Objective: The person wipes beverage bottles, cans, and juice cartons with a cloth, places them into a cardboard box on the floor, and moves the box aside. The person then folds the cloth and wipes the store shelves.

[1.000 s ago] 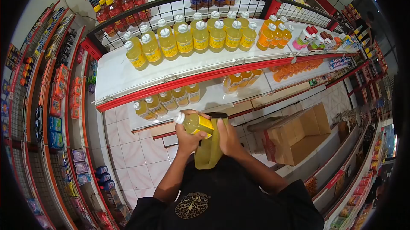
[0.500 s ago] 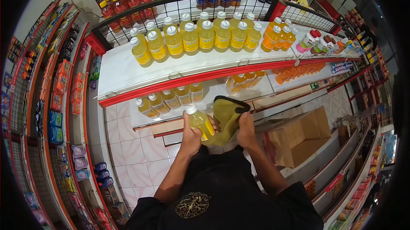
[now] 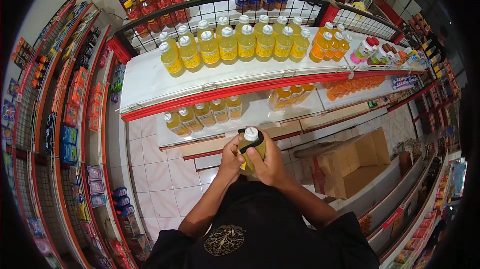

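Holding white-capped bottle (image 3: 251,135) just below frame centre: left hand (image 3: 231,159) and right hand (image 3: 270,163) are gripping it, fingers curled, olive cloth (image 3: 259,151) wrapping its sides. Yellow bottles (image 3: 246,45) standing upper centre.

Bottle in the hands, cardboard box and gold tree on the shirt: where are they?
Bottle (image 3: 251,134): head view, on its white cap.
Cardboard box (image 3: 369,150): head view, on an inside wall.
Gold tree (image 3: 225,240): head view, on its middle.
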The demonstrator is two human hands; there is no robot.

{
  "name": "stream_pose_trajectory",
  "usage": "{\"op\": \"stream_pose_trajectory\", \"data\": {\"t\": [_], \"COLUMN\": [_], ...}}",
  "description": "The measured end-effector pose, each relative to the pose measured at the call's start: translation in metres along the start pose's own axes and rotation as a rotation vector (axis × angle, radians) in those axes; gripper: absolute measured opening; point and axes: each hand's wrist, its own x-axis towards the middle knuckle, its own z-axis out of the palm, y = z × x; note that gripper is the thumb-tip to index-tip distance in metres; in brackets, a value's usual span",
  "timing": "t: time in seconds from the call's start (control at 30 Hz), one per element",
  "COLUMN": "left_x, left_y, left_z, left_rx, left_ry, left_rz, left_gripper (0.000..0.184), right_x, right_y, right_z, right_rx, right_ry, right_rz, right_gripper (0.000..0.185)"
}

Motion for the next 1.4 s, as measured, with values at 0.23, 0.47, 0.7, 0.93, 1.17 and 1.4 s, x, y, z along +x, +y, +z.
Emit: {"op": "stream_pose_trajectory", "data": {"t": [0.23, 0.47, 0.7, 0.93, 1.17, 1.4], "left_x": [-0.017, -0.038, -0.030, -0.023, -0.020, 0.004], "left_y": [0.003, -0.030, -0.030, -0.042, -0.051, -0.083], "left_z": [0.013, 0.035, 0.064, 0.104, 0.141, 0.158], "left_rx": [-0.183, -0.675, -0.338, 0.189, 0.694, 0.520], "left_ry": [-0.100, -0.521, -0.443, -0.158, -0.029, 0.305], "left_rz": [-0.222, -0.428, -0.399, -0.329, -0.082, 0.199], "left_gripper": [0.105, 0.092, 0.071, 0.038, 0.042, 0.044], "right_x": [-0.004, -0.003, 0.007, 0.011, 0.010, -0.026], "right_y": [-0.018, -0.010, -0.021, 0.003, 0.038, 0.062], "right_z": [-0.017, -0.053, -0.094, -0.130, -0.172, -0.151], "right_rx": [0.161, 0.466, -0.044, -0.523, -0.141, 0.162], "right_ry": [-0.068, -0.451, -0.462, -0.502, -0.555, -0.063], "right_rz": [0.110, 0.026, -0.179, -0.395, -0.079, -0.013], "right_gripper": [0.035, 0.023, 0.012, 0.016, 0.024, 0.031]}}
